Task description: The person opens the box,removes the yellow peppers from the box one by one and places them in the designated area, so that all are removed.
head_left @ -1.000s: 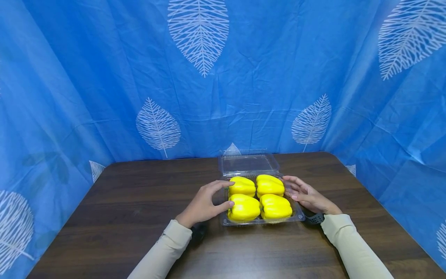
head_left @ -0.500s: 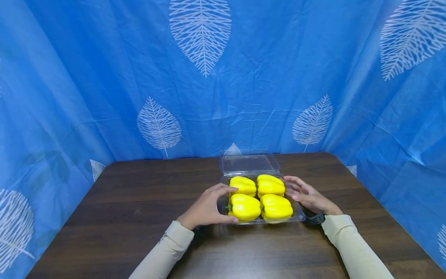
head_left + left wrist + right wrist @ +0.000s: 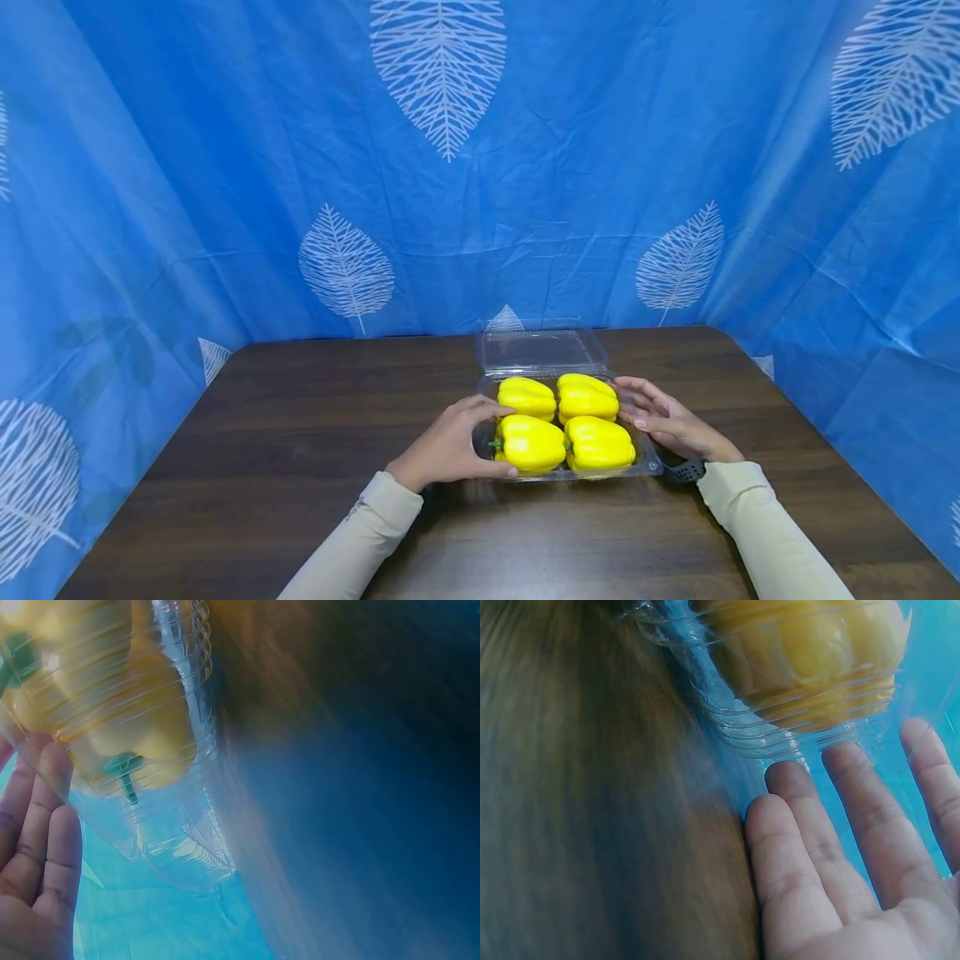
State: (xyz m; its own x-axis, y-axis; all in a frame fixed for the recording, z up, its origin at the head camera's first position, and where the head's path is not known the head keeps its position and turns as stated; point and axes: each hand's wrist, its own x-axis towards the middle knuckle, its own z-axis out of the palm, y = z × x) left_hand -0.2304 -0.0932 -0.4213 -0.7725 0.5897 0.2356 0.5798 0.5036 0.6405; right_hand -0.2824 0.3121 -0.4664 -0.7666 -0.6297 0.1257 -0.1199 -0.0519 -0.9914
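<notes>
Had four yellow bell peppers sitting two by two in a clear plastic clamshell, right of center on the dark wood table, with the lid flipped open to the far side. Had hands well apart: left hand at the left wall, thumb and fingers spread wide; right hand relaxed by the right wall. Couldn't tell about actual contact on the right.

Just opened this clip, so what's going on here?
A person has both hands at a clear plastic container on a dark table. Its lid is open at the far side; four yellow peppers sit inside, two by two. The left hand, thumb and forefinger apart, frames the near-left pepper's stem end. The right hand is at the container's right side.
</notes>
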